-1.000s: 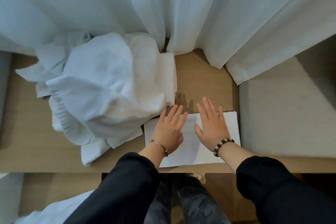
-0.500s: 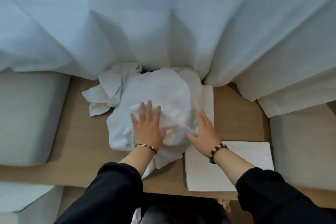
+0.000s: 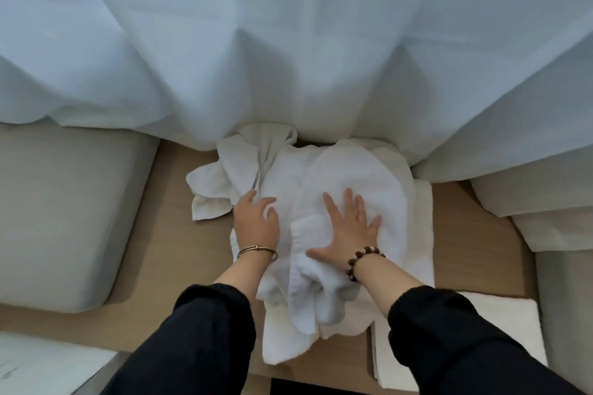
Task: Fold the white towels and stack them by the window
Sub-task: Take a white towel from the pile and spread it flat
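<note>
From the head camera, a heap of crumpled white towels [image 3: 337,176] lies on the wooden table [image 3: 160,253], its far edge against the sheer curtain [image 3: 288,42]. The right hand [image 3: 349,234] presses flat on the heap with straight, spread fingers. The left hand [image 3: 255,224] rests on the heap's left side with bent fingers; whether it grips cloth I cannot tell. A folded towel [image 3: 503,314] lies at the near right of the table, partly under the right sleeve [image 3: 465,346]. Grey cushions [image 3: 64,208] flank the table.
</note>
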Demonstrator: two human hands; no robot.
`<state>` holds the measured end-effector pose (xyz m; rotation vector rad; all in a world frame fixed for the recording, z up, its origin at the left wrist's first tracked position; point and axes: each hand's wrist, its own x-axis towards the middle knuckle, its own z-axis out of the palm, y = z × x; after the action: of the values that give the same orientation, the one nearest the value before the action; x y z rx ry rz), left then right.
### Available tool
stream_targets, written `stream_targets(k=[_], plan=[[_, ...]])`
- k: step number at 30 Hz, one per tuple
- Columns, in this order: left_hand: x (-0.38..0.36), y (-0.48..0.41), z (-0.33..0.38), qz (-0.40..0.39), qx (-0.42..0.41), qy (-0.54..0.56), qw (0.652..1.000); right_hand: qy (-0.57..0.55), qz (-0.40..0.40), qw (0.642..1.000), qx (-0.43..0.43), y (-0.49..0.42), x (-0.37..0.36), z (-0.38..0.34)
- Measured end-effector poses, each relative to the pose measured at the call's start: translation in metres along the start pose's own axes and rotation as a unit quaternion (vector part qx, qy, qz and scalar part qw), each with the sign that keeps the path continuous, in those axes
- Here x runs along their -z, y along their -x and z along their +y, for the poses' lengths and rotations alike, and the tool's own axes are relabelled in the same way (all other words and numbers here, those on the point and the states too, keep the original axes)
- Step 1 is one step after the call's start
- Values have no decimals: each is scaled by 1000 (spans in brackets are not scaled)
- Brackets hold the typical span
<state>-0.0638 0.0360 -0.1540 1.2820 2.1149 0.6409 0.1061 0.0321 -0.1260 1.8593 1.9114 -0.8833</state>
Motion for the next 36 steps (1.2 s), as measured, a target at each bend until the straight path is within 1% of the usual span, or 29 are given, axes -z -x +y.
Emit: stream_targets(k=[1,2,4,5,7,9,11,13,16,18,20,21,23,26,29,32,35,36], plan=[[0,-14,-5,17,49,-3,999,6,-7,1000,-10,-8,-5,0],[1,-29,-9,14,105,3,994,12,-8,1000,-18,-14,-10,0],[-1,-58,-18,-28,186,31,982,15,-4,1000,-27,-25,-18,1],[-2,-70,-22,-59,203,36,977,15,-3,999,-30,-29,-20,1],[-4,-87,-26,-119,200,33,972,17,-1,999,-34,-34,-24,1],[-5,-93,-24,-152,191,41,969,21,0,999,-40,-36,-26,0],[0,-90,-15,-140,161,51,976,23,-5,999,-43,-37,-26,-1],[8,-82,0,-121,105,65,985,17,-12,999,-42,-38,-23,-2],[21,-69,33,-93,55,154,982,-15,-31,999,-38,-36,-14,-1],[32,-62,61,-80,19,193,978,-58,-43,997,-30,-30,0,1],[43,-54,91,-84,-16,217,972,-134,-39,990,-20,-20,22,5],[51,-50,107,-88,-29,228,969,-179,-21,984,-14,-14,37,7],[67,-40,139,-94,-55,245,963,-253,44,966,-1,1,73,12],[93,-26,179,-105,-99,247,958,-323,135,936,30,30,138,17],[122,-11,216,-106,-134,234,957,-336,156,925,90,62,205,16],[153,3,261,-92,-198,218,951,-343,153,917,138,91,257,12],[189,18,311,-90,-260,221,936,-352,170,904,171,120,299,5],[200,22,326,-94,-277,226,929,-370,181,893,180,131,311,2]])
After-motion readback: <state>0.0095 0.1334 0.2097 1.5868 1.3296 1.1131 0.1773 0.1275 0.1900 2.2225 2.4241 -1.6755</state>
